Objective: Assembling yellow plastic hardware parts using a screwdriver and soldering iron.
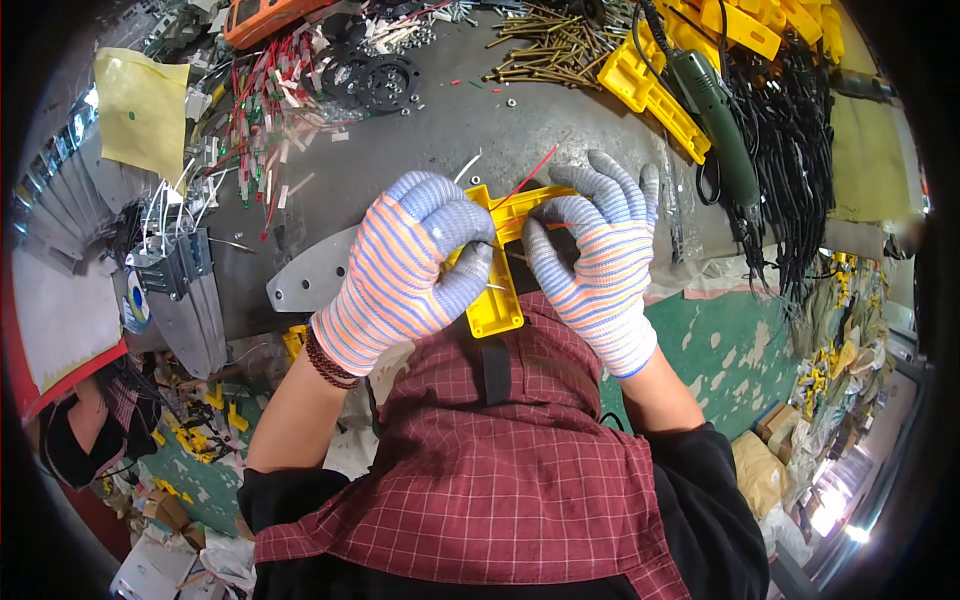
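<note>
A yellow plastic housing (494, 314) with an arm branching to the right lies at the table's front edge, partly hidden by both gloves. My left hand (405, 270), in a striped knit glove, is closed over it, thumb and forefinger pinching a thin wire. My right hand (605, 265), gloved alike, pinches at a thin red wire above the housing's branch, its other fingers raised and spread. Another red wire (538, 170) sticks up from the housing between my hands. Near my left knuckles a white wire (467, 167) pokes out. The fingertips partly hide the wires' ends.
Red and white wires (262, 125) are heaped at the far left, by black rings (388, 84). Long brass screws (545, 48) lie at the back. A green corded tool (715, 125), yellow housings (655, 90) and black cables (778, 160) fill the right. A grey metal plate (310, 278) lies left.
</note>
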Motion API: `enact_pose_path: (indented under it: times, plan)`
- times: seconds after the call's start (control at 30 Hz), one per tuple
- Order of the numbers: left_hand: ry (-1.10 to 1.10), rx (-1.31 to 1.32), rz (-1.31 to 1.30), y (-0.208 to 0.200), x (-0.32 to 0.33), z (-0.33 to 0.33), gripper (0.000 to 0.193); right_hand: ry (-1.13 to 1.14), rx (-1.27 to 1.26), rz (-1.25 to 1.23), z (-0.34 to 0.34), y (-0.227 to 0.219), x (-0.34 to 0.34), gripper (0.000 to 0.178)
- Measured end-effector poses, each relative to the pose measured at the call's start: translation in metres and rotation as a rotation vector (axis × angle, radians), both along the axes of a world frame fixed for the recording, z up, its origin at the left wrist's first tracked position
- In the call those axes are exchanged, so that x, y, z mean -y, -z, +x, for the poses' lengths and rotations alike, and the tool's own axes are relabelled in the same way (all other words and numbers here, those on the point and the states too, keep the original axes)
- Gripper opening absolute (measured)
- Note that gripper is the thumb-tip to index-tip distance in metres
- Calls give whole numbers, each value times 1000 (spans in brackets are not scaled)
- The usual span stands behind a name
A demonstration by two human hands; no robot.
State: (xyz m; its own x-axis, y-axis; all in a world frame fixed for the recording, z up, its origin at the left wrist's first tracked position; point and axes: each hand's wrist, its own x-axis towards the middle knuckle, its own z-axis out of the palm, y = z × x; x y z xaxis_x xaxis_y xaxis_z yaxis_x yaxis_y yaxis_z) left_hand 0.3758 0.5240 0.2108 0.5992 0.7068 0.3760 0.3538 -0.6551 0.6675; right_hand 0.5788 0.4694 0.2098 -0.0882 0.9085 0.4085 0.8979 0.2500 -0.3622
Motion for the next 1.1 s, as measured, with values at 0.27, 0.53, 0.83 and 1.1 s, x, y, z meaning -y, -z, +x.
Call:
enact_pose_path:
  times: [0.27, 0.53, 0.83, 1.1]
  plan:
    - [-273, 219, 15, 4, 35, -22, 26, -234, -330, 8, 5, -49, 23, 30]
    - [-337, 545, -426, -1, 42, -4, 16, -395, -707, -279, -23, -6, -10, 14]
    - [-254, -302, -81, -11, -12, 4, 15, -157, -945, -362, -30, -13, -2, 13]
    - [-420, 359, -740, -8, 12, -6, 11, -48, -990, -400, -41, -17, -7, 12]
